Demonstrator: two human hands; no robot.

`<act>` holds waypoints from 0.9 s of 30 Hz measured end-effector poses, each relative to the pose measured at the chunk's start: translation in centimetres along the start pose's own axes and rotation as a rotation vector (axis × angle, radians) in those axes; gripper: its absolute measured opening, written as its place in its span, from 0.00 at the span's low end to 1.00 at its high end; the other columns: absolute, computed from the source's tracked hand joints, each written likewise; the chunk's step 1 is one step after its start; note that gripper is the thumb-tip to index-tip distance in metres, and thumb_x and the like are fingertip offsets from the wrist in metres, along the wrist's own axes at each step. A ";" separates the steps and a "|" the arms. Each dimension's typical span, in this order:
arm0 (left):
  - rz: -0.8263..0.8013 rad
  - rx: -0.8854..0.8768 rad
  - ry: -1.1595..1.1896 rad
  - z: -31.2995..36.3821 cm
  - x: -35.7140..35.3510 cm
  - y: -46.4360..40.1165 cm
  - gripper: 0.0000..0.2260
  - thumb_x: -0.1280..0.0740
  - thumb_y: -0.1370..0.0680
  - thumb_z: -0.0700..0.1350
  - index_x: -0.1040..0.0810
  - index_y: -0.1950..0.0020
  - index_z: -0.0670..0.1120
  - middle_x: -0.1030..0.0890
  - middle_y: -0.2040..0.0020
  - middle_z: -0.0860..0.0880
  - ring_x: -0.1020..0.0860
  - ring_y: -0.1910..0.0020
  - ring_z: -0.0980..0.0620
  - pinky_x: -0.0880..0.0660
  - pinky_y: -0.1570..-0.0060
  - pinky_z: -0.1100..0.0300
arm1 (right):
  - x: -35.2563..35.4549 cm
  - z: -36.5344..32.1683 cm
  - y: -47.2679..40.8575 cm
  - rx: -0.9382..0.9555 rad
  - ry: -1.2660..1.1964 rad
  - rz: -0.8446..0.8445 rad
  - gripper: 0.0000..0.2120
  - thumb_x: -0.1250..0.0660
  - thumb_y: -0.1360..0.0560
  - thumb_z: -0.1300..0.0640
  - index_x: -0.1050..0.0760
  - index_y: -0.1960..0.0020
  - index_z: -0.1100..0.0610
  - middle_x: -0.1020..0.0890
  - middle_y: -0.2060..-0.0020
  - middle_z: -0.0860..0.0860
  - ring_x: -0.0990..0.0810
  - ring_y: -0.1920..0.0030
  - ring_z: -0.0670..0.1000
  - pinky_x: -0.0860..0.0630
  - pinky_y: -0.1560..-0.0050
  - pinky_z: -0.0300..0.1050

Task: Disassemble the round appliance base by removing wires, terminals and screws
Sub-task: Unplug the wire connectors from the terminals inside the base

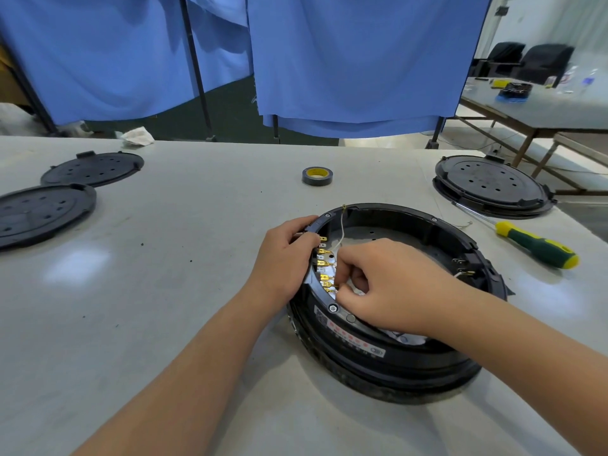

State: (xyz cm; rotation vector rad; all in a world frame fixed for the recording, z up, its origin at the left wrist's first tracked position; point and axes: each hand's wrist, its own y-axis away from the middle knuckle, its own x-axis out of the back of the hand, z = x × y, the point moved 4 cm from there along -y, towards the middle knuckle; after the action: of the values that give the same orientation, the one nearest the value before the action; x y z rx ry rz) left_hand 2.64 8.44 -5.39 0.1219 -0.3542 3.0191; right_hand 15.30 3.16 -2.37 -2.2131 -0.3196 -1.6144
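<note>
The round black appliance base (388,360) lies open side up on the table, just right of centre. A row of brass terminals (324,258) runs along its inner left wall, and a thin white wire (342,225) rises from them to the far rim. My left hand (283,261) grips the base's left rim from outside, fingers curled over the edge near the top terminals. My right hand (381,284) reaches inside the base and pinches at a lower terminal with fingertips; the pinched part is mostly hidden. A screw (333,308) sits in the near rim.
A green and yellow screwdriver (536,248) lies right of the base. Another base with its cover (492,185) stands at the far right. Two black round covers (46,209) (93,167) lie at the left. A roll of tape (317,175) sits behind the base.
</note>
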 end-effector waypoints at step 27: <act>-0.009 0.021 0.001 -0.3 0.0 -0.1 0.20 0.40 0.25 0.33 0.20 0.58 0.59 0.16 0.65 0.61 0.20 0.65 0.64 0.25 0.65 0.71 | 0.3 0.1 0.3 0.021 0.005 -0.009 0.01 0.38 0.33 0.51 0.29 0.64 0.46 0.29 0.76 0.42 0.29 0.70 0.41 0.37 0.68 0.35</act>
State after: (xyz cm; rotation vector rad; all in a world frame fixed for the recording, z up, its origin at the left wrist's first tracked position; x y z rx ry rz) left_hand 2.63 8.61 -5.61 0.1233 -0.3212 3.0144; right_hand 15.56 2.95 -2.18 -2.1954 -0.3443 -1.6137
